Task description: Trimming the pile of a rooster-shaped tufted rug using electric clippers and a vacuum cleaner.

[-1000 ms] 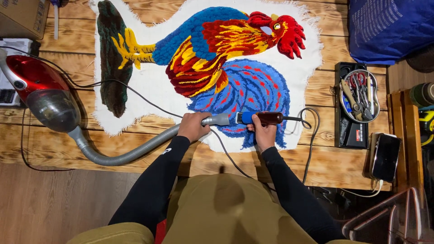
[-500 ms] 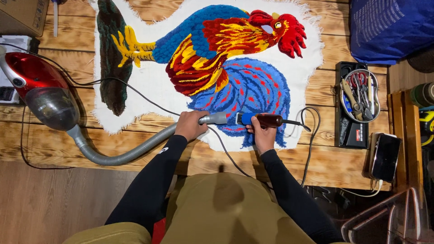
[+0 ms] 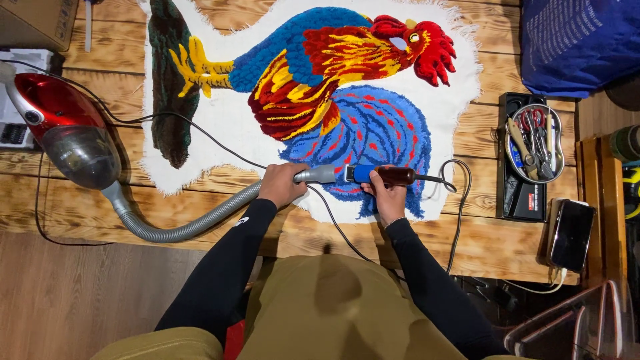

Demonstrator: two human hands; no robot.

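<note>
— How are the two hands seen to be set?

— The left hand (image 3: 283,185) is closed around the grey nozzle (image 3: 319,175) of a vacuum hose (image 3: 193,223), just below the middle of the frame. The right hand (image 3: 387,195) is wrapped tightly about the dark handle of an electric trimmer (image 3: 383,175), whose blue head is pointed left, toward the nozzle tip. The two tool tips are held almost touching.

— And what is lying beneath them?

— Both tools are rested on the lower edge of a tufted rooster rug (image 3: 313,100), over its blue tail part. The rug is spread on a wooden tabletop (image 3: 93,213). The hose is traced left to a red vacuum cleaner (image 3: 60,133) at the left edge. A black cord (image 3: 200,137) is run across the rug's white border. At right, a round tray of scissors (image 3: 533,141) is seen, with a phone (image 3: 571,233) below it.
</note>
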